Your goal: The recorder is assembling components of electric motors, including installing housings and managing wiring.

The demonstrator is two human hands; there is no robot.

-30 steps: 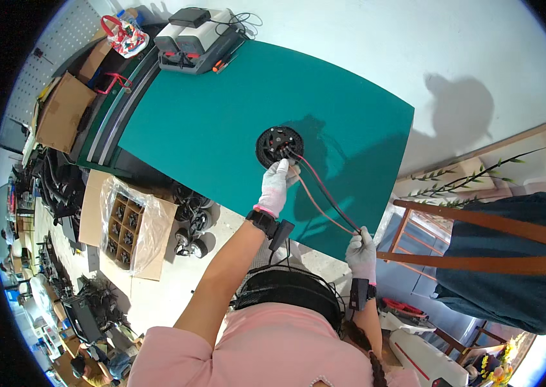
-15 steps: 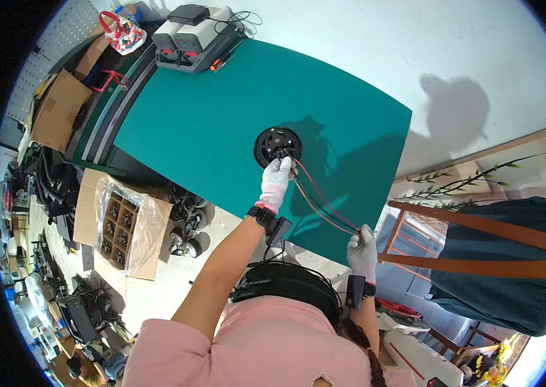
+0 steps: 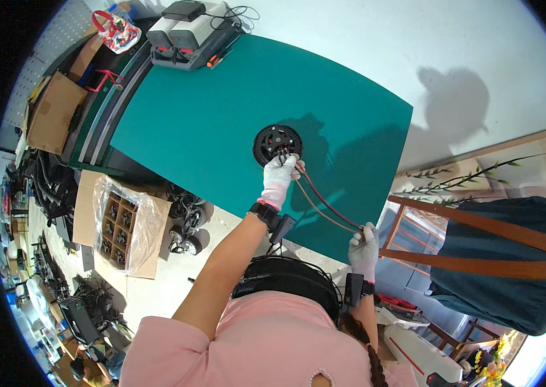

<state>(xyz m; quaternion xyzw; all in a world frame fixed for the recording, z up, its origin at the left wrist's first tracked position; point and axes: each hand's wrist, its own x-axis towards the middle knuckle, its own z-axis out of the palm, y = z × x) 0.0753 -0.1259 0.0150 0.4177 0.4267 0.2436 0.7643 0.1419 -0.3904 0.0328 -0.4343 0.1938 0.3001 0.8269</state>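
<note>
Right now the left hand [image 3: 279, 175], in a white glove, rests w/ its fingertips [image 3: 288, 159] on the near edge of a round black motor [image 3: 277, 143] lying flat on the green mat [image 3: 208, 116]; fingers look curled over the spot where the wires leave the motor, but whether they pinch anything can't be told from this angle. Red and black wires [image 3: 324, 203] run from just under those fingertips across the mat to the right hand [image 3: 364, 244], also gloved, at the mat's near edge. Right fingers are closed round the far end of the wires, holding them taut-ish above the mat. Motor sits approx mid-mat, well away from the right hand. Beyond the left fingertips, at the mat's far corner, stand grey and white boxes [image 3: 186, 35]. Off to the left-hand side, below the table, an open cardboard box [image 3: 121, 222] w/ plastic wrap sits on the floor.
</note>
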